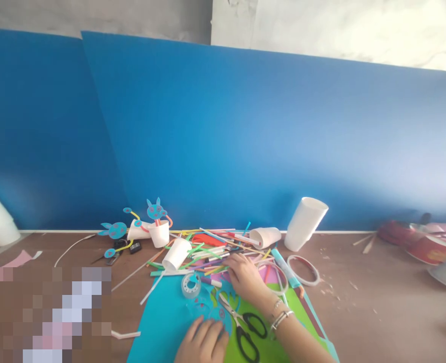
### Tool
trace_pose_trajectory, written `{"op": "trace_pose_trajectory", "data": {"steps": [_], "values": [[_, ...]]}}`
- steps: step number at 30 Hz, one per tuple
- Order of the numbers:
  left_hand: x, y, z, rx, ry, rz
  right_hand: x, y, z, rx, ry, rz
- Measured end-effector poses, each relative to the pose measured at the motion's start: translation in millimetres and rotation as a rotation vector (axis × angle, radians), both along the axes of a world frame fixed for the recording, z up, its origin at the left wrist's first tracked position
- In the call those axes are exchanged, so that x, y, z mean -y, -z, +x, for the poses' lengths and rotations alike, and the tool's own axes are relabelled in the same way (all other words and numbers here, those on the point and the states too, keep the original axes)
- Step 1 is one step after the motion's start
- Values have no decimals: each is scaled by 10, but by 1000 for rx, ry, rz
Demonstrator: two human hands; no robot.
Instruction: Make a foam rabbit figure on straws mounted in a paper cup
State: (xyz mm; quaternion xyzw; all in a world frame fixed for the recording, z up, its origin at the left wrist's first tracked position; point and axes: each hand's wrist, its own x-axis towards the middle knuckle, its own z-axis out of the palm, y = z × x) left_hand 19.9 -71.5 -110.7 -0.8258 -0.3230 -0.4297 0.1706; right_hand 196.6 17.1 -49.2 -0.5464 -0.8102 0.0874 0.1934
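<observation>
My left hand (202,342) lies at the front on the blue paper (153,322), fingers stretched out and slightly apart. Just beyond its fingertips are blue paper cut-outs (204,305) with small red drawn marks. My right hand (245,276) reaches into the pile of coloured straws and sticks (208,252), its fingers bent together; whatever they grip is hidden. Scissors (241,322) with black handles lie open between my hands on the green paper (270,348). A tape roll (190,286) and a purple marker (211,282) rest left of my right hand.
White paper cups (176,253) lie around the pile; a taller cup stack (306,224) leans at right. A rabbit figure (156,209) rises from one cup. Another tape roll (303,270) lies right. A blue panel (245,141) borders the table's back; red bowls (429,249) sit far right.
</observation>
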Motion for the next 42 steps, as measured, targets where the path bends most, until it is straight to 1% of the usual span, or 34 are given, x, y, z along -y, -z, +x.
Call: {"op": "trace_pose_trajectory", "data": {"steps": [1, 3, 4, 5, 7, 8, 9, 10, 12, 13, 17, 21, 23, 26, 28, 30, 32, 36, 38, 39, 42], "values": [[-34, -103, -54, -37, 31, -12, 6, 4, 2, -7, 12, 6], [-163, -342, -207, -99, -49, -171, 8, 17, 19, -17, 51, 24], [-258, -468, -300, -109, -127, -240, 5, 25, 30, -20, 70, 34], [-368, -590, -399, -108, -230, -291, 0, 33, 42, -21, 87, 43], [-607, -793, -585, -91, -492, -400, -10, 49, 57, -21, 115, 51], [-720, -864, -661, -87, -602, -483, -13, 56, 60, -19, 126, 50], [-820, -910, -719, -82, -672, -574, -14, 61, 61, -18, 132, 47], [-902, -934, -758, -82, -702, -675, -12, 64, 61, -18, 136, 47], [-1004, -926, -785, -75, -681, -873, -6, 66, 64, -22, 137, 53], [-1028, -908, -782, -58, -659, -932, -3, 64, 69, -26, 138, 58], [-1042, -857, -783, 99, -574, -1026, -7, 49, 101, -23, 163, 49], [-1090, -901, -891, 319, -500, -1111, -2, 49, 102, 37, 121, 10], [-1133, -913, -950, 453, -399, -1153, 20, 50, 89, 76, 96, -9], [-1185, -884, -996, 659, -195, -1235, 23, 16, 85, 114, 101, 2], [-1202, -845, -993, 730, -126, -1278, -47, -34, 105, 131, 141, 39], [-1204, -808, -968, 734, -133, -1270, -198, -87, 138, 152, 211, 75], [-1189, -778, -924, 700, -165, -1217, -403, -122, 171, 170, 247, 85], [-1112, -737, -791, 518, -242, -1088, -769, -113, 208, 224, 274, 47], [-1067, -716, -718, 415, -291, -1008, -869, -98, 217, 240, 279, 39], [-1048, -706, -685, 356, -295, -973, -899, -97, 222, 240, 277, 44], [-1008, -679, -609, 220, -322, -911, -929, -122, 233, 204, 271, 81]]}}
